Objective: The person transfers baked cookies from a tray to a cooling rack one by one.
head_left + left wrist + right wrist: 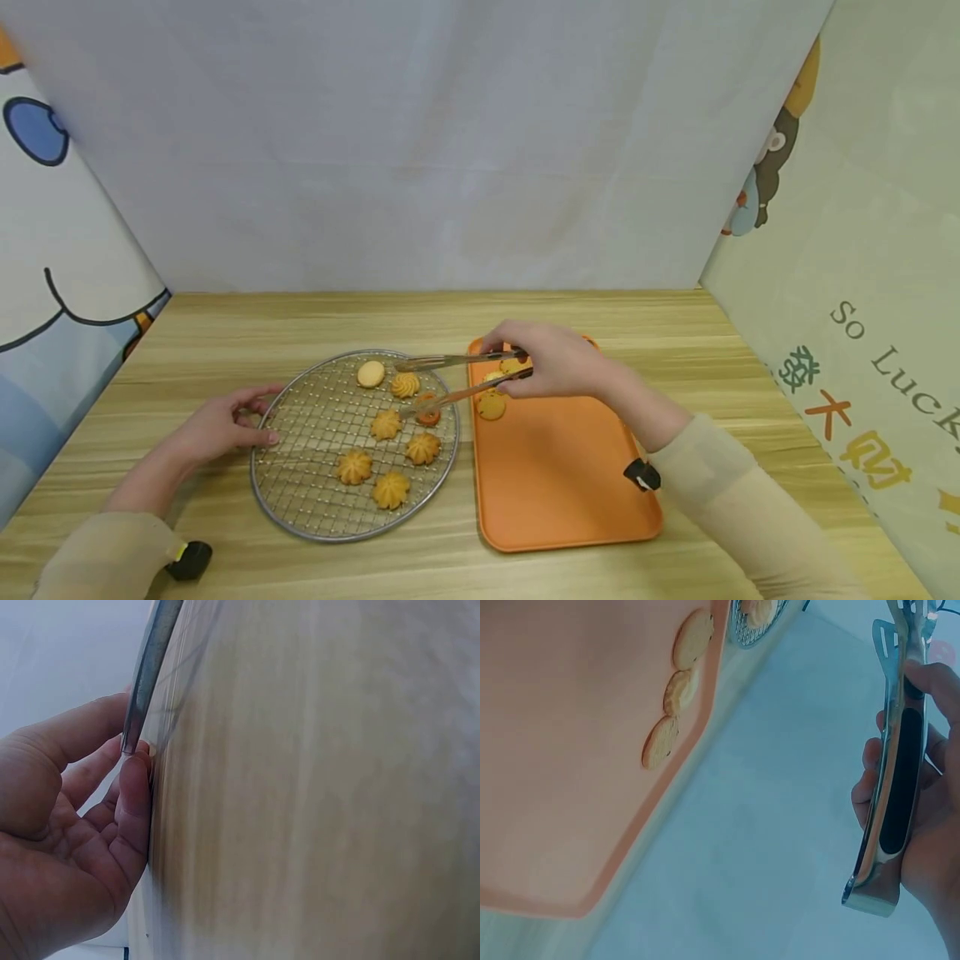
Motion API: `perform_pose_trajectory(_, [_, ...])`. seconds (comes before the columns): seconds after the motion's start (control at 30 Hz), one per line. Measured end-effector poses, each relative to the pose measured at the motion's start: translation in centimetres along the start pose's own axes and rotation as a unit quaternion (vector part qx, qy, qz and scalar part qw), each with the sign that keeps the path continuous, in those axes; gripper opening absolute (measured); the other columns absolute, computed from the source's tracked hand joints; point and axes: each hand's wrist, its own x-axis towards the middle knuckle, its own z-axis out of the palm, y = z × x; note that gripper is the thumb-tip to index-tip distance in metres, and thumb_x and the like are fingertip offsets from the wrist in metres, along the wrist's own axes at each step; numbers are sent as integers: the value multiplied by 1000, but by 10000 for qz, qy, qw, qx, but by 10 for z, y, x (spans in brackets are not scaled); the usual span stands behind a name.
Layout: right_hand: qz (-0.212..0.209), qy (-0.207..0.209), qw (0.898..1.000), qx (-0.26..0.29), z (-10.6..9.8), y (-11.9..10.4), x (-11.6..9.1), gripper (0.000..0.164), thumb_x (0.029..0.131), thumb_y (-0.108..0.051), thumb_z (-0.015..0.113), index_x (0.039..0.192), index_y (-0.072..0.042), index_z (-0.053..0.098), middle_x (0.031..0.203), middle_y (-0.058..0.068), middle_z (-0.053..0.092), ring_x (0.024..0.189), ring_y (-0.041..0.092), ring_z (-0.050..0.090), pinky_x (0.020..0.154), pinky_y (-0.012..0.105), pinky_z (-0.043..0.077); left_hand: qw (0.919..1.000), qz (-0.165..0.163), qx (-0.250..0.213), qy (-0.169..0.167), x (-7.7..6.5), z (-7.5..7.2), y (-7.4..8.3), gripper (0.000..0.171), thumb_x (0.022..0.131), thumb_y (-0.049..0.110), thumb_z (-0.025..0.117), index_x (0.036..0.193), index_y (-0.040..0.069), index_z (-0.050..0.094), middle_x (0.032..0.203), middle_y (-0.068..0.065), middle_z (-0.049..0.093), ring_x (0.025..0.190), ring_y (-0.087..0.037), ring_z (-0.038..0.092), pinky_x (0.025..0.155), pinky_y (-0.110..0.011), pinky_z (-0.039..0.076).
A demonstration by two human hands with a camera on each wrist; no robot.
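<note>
My left hand (217, 427) pinches the left rim of a round wire cooling rack (300, 425); in the left wrist view the metal rim (148, 675) passes between thumb and fingers. My right hand (561, 358) grips metal food tongs (900, 787) with black handle pads. Over the rack's right half the tongs' two arms are spread, one tip beside a swirl cookie (406, 384), the other by a star-shaped cookie (386, 425). One arm partly covers a reddish ring cookie (427, 414). A pale round cookie (371, 374) and several more star-shaped ones (392, 490) lie on the mesh.
Right of the rack sits an orange tray (562, 500), with round cookies (491, 406) in a row along its left side at the far end. Both stand on a wood-grain table (225, 333). A white sheet (450, 167) hangs behind, with printed walls at both sides.
</note>
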Motion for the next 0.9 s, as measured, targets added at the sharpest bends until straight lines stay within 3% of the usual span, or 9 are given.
perform_pose_trajectory(0.43, [105, 413, 9991, -48, -14, 16, -29, 39, 80, -23, 73, 116, -17, 59, 108, -4, 61, 85, 10, 54, 70, 31, 49, 10000, -39, 63, 10, 0, 0, 0, 84, 74, 27, 80, 142, 3, 38, 112, -18, 52, 79, -15, 51, 66, -26, 44])
perform_pose_trajectory(0.9, [47, 648, 9978, -133, -6, 35, -54, 38, 79, -23, 75, 113, -16, 60, 102, -4, 61, 78, 10, 53, 63, 26, 46, 10000, -23, 55, 25, 1, 0, 0, 84, 74, 26, 80, 143, 3, 38, 111, -18, 52, 77, -15, 50, 64, -26, 44])
